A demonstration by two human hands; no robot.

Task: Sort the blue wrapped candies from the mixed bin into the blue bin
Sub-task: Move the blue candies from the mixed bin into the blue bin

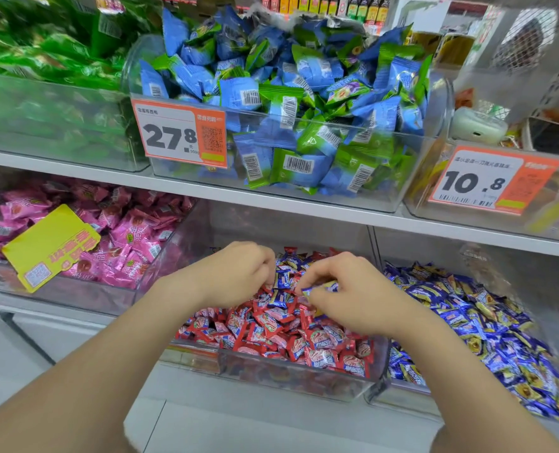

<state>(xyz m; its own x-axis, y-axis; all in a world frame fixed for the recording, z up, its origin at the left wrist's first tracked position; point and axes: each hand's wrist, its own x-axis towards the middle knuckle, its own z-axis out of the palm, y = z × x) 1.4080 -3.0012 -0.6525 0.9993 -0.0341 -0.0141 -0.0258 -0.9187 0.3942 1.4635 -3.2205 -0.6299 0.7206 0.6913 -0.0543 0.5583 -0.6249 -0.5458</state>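
- L hand (239, 273): over the back-left part of the mixed bin (288, 377), knuckles up, fingers curled down into the pile. The tips are hidden behind the knuckles, so can't tell whether they grip anything.
- Second blue candy (283, 278): stands on end in the pile, just beside the L fingertips. Contact unclear.
- R hand (350, 295): over the mid-right part of the same bin, thumb and forefinger closed in a pinch on a blue candy (320, 287), other fingers bent beneath.
- That blue candy is above the pile, between the two hands and inside the mixed bin's outline.
- Mixed bin: clear plastic, lower shelf, centre. Mostly red candies (271, 325), w/ several blue ones scattered toward the back.
- Blue bin (507, 269): clear, right beside the mixed bin on its R side, heaped w/ blue wrapped candies (468, 322).
- Pink candies (124, 230): in the clear bin L of the mixed bin, w/ a yellow tag (51, 246) lying tilted on top.
- Upper shelf (206, 191): clear bin of blue-green packets (288, 103) w/ an orange price tag (178, 132) reading 27.8. Green packets (42, 60) sit to its L, and a 2nd price tag (490, 178) reading 10.8 to its R.
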